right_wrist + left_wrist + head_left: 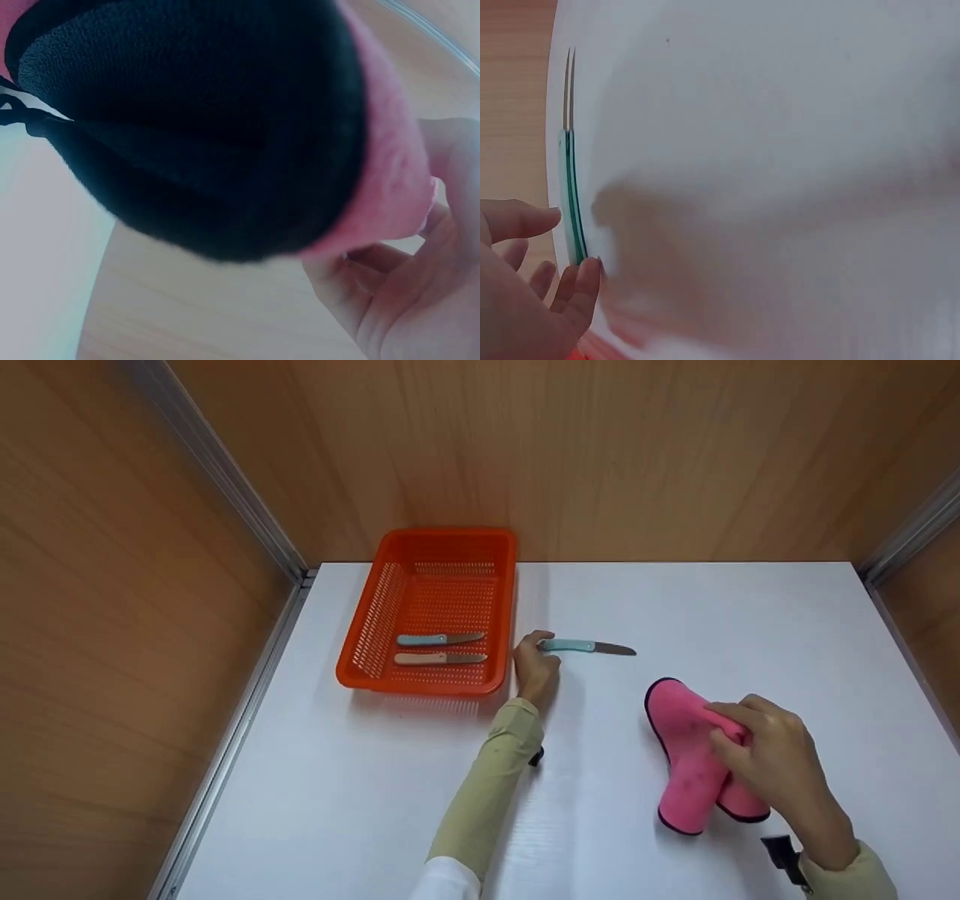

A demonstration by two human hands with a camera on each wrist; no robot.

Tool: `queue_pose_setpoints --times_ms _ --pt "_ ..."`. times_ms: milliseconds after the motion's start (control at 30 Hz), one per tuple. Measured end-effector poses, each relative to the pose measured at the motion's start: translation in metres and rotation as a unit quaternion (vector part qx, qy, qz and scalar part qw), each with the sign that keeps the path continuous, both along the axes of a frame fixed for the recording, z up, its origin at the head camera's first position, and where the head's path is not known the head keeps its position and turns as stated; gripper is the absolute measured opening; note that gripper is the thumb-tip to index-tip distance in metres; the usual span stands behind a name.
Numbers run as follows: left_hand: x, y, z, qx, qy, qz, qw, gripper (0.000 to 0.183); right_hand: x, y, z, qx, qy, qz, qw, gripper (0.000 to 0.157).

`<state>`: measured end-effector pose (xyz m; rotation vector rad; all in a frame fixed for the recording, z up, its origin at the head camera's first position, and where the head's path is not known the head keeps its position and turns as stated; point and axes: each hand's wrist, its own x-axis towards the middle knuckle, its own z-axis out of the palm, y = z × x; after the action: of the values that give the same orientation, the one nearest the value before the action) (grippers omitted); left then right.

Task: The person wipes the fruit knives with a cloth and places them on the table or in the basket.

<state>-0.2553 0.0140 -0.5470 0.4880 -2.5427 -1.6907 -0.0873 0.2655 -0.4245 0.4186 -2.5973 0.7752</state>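
Note:
My left hand (537, 666) is at the handle end of a small knife (576, 646) with a teal handle, right of the orange basket (427, 688). In the left wrist view the thumb and fingertips pinch the handle (573, 202), and two thin blade lines show side by side. My right hand (776, 746) pinches a fold of a pink soft fabric piece (686, 757) with black edging and several tube-like parts. The right wrist view shows its black-lined opening (225, 150) and a black cord (34, 121).
Inside the basket lie a teal-handled knife (424, 640) and a beige-handled knife (421, 658), blades to the right. The white table (420, 780) meets a wooden back panel (637, 465) and a left panel (112, 622) with a metal rail.

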Motion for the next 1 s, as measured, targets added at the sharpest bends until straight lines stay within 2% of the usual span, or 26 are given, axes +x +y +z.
queue_pose_setpoints --times_ms 300,533,700,800,1000 --pt "-0.013 0.004 -0.005 -0.025 -0.011 -0.001 0.9996 0.042 -0.001 0.002 0.001 0.002 0.000 -0.004 1.000 0.021" --pt "-0.014 0.005 -0.009 -0.077 -0.006 -0.011 0.9969 0.035 0.001 0.005 0.001 -0.001 -0.004 -0.007 1.000 0.022" --pt "-0.011 0.000 -0.008 -0.075 -0.006 -0.042 0.9962 0.024 0.002 0.007 0.001 -0.002 0.012 -0.005 1.000 0.023" --pt "-0.010 -0.002 -0.006 -0.069 -0.026 -0.067 0.9951 0.021 0.002 0.007 0.001 -0.001 0.018 -0.005 1.000 0.022" --pt "-0.012 -0.006 -0.005 -0.098 -0.051 -0.093 0.9896 0.022 0.003 0.004 0.002 -0.001 0.006 -0.005 1.000 0.022"
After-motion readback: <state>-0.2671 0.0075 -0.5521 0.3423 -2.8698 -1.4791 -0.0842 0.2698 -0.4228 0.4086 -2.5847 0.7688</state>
